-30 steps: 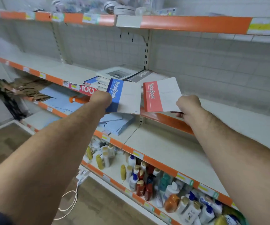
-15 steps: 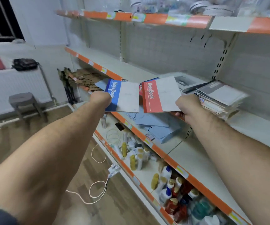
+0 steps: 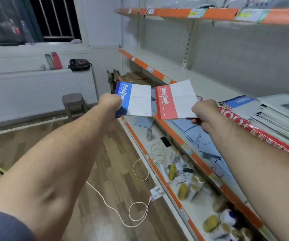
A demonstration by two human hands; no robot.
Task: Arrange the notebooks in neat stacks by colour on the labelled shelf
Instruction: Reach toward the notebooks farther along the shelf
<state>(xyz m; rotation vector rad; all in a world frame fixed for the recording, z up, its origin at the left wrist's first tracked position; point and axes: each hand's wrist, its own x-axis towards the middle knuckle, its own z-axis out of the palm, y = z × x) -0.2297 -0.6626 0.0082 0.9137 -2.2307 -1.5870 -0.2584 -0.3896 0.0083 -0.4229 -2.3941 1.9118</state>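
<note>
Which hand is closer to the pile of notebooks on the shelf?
Right. The right hand, holding the red notebook, is just left of the pile; the left hand, with the blue notebook, is much farther left.

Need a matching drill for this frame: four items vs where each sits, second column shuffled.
1. blue notebook
2. red notebook
3. stool
4. notebook pile

A. lying on the shelf
B. held in the left hand
C. standing in front of the radiator
D. held in the right hand

Pairs: 1-B, 2-D, 3-C, 4-A
</note>
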